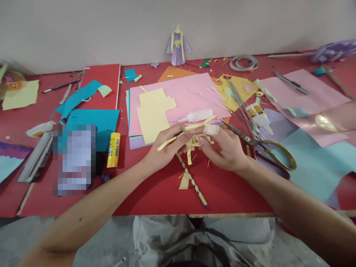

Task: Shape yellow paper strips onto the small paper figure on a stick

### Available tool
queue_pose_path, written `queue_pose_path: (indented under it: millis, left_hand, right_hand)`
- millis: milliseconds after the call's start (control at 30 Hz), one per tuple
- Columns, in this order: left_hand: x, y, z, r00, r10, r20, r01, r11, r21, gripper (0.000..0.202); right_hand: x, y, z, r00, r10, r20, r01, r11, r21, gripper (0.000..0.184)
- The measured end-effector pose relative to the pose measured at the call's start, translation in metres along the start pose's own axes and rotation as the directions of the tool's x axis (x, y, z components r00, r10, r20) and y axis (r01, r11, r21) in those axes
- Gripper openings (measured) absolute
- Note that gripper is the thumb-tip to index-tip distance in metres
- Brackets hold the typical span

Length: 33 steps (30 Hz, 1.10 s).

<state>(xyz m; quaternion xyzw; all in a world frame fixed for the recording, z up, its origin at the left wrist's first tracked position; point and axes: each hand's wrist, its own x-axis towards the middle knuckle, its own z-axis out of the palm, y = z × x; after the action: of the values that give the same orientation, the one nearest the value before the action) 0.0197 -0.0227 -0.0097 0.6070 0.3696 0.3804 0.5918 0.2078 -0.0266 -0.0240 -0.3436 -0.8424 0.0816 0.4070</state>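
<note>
Red worktop [155,193] spans the view, covered with cut paper and tools. A pink sheet [191,94] lies at centre on a stack of coloured sheets, with a pale yellow cut-out [152,113] on top of it. Teal paper [91,118] lies to the left, light blue paper [319,163] to the right. Large scissors [264,146] rest just right of the hands, blades pointing toward them. A finished paper doll [177,46] stands upright against the back wall.

A yellow glue stick [114,149] lies left of centre; one glue bottle [196,116] lies on the pink sheet, and a second glue bottle [258,115] sits near the scissors. A striped pencil [191,181] lies on the worktop below the hands.

Left hand [167,148] is closed around a rolled yellow paper stick [187,132], held above the worktop near the front edge. Right hand [225,148], with a plaster on one finger, pinches the same stick and the folded yellow strips [193,144] gathered under it.

Judgement: the yellow piece is partly built. The strips look loose and untrimmed, and yellow offcuts [184,181] lie below, so shaping and fixing appear unfinished.
</note>
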Motion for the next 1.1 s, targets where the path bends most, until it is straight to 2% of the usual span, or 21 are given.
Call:
queue_pose_path:
  millis: [433, 700, 933, 1100]
  left_hand:
    - [0.0001, -0.0031, -0.0022, 1.000, 0.029, -0.004, -0.029, 0.997, 0.065, 0.027]
    - [0.0002, -0.0034, -0.0027, 0.999, 0.042, 0.033, -0.044, 0.997, 0.067, 0.026]
    - [-0.0012, -0.0056, -0.0024, 0.995, 0.088, 0.048, -0.095, 0.981, 0.171, 0.022]
    - [-0.0015, -0.0051, -0.0025, 0.996, 0.066, 0.068, -0.079, 0.976, 0.205, 0.019]
  right_hand:
    - [-0.0019, -0.0011, 0.0008, 0.999, 0.032, 0.008, -0.032, 0.999, -0.036, 0.026]
    - [-0.0009, -0.0023, 0.0000, 1.000, 0.020, -0.011, -0.021, 0.999, -0.046, 0.026]
    - [-0.0002, -0.0051, -0.0007, 0.999, 0.033, 0.011, -0.033, 0.998, -0.048, 0.020]
    - [0.0002, -0.0045, -0.0009, 1.000, 0.010, 0.021, -0.009, 0.998, -0.068, 0.022]
